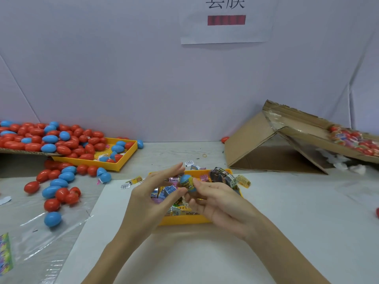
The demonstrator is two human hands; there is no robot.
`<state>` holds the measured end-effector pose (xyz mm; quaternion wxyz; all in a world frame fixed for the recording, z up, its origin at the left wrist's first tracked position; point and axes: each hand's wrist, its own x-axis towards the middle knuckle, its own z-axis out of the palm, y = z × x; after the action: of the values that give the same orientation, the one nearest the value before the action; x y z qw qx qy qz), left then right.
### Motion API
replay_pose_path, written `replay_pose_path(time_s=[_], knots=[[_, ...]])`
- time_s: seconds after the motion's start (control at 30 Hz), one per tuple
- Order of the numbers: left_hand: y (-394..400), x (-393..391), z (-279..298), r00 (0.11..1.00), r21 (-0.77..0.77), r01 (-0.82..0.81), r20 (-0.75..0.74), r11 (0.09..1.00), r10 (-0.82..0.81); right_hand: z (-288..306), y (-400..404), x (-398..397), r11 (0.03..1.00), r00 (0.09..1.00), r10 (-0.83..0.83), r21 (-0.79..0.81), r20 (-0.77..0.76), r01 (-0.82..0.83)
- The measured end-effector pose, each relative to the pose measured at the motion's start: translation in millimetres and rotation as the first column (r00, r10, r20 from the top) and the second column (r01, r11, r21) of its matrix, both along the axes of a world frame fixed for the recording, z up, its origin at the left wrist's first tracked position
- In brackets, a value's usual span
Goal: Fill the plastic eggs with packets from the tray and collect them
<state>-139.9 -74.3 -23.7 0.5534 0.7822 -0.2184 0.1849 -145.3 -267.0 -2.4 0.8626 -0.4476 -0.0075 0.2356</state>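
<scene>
Blue egg half (187,182) with a packet poking out is pinched by right hand (215,198) above the yellow tray (184,220) on the bench; left hand (152,194) is held beside it, fingers straight, grasping nothing. Risk judged: packet springs out if pinch slackens, half drops among the packets

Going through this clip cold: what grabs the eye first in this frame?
The big spill of red and blue plastic eggs at far left, overflowing a yellow tray onto the table. Then, at centre, the left hand and right hand meeting around a blue egg over a second yellow tray of packets. At right, a tilted cardboard box holds more red items.
</scene>
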Motion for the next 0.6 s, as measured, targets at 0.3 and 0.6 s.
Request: replay_pose_path(time_s=[0.3, 0.6], knots=[[2.6, 8.3, -0.1, 0.978, 0.024, -0.205, -0.028, 0.978, 0.205, 92.2, -96.2, 80.3, 0.597, 0.822, -0.541, 0.609, -0.177, 0.523], [3.6, 9.6, 2.6, 0.973, 0.085, -0.225, -0.031, 0.971, 0.229, 18.6, -55.9, 34.6, 0.903, 0.883, -0.412, -0.029, 0.225, 0.429]])
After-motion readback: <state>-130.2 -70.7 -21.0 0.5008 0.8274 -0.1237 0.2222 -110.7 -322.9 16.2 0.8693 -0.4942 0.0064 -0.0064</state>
